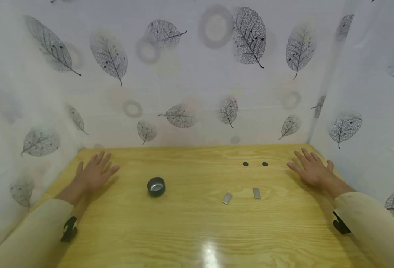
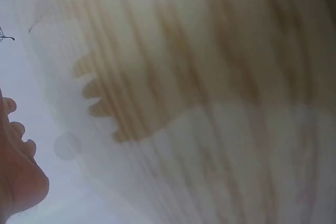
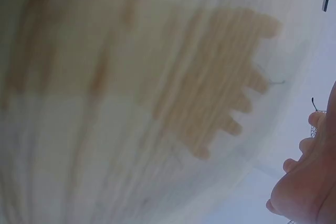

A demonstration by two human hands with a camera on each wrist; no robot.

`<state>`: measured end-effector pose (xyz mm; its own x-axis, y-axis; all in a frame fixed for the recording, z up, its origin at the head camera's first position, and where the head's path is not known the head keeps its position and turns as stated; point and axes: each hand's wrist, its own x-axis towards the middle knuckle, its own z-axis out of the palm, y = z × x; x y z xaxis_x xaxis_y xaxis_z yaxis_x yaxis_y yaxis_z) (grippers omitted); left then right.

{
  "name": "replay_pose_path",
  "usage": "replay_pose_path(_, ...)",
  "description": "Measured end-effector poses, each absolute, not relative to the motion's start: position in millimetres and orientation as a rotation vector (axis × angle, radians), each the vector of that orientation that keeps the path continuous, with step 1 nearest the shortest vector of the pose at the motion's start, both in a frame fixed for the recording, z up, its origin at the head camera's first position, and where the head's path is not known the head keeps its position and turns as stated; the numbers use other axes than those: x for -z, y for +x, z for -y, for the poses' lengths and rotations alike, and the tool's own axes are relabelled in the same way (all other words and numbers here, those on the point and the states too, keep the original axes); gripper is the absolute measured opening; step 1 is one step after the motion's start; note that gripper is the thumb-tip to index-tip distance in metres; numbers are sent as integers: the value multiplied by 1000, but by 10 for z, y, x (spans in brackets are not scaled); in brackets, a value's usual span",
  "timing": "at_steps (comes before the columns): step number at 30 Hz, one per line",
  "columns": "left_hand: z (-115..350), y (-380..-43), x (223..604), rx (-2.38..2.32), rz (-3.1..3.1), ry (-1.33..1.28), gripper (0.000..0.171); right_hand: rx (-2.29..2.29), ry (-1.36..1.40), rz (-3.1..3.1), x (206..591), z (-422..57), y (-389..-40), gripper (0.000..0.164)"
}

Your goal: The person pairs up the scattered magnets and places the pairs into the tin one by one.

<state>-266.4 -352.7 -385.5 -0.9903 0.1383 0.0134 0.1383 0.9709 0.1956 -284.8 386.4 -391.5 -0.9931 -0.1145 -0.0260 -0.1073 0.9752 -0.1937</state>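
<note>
My left hand (image 1: 95, 174), fingers spread, is over the far left of the wooden table (image 1: 183, 223) and holds nothing. To its right stands a small dark round bowl (image 1: 156, 187) with a shiny inside. On the far right side my right hand (image 1: 312, 170) has its fingers spread too, with nothing in it. Nearest to it are two small dark discs, a right one (image 1: 265, 164) and a left one (image 1: 245, 163). Closer to me lie two flat grey rectangular pieces, one tilted (image 1: 227, 198) and one more upright (image 1: 256, 193). Both wrist views show the hands at the edge above the glossy tabletop.
A white curtain (image 1: 197, 82) printed with leaves closes off the back, and more of it hangs along the left side and the right side (image 1: 367, 156). Dark wrist straps (image 1: 70, 229) show at the sleeves. A bright glare lies on the near middle of the tabletop.
</note>
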Motion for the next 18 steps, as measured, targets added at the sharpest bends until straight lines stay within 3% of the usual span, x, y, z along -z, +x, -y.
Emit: replay_pose_path(18, 3346, -2707, 3822, -308, -3146, 292, 86, 334, -244, -3082, 3869, -3667, -2879, 84)
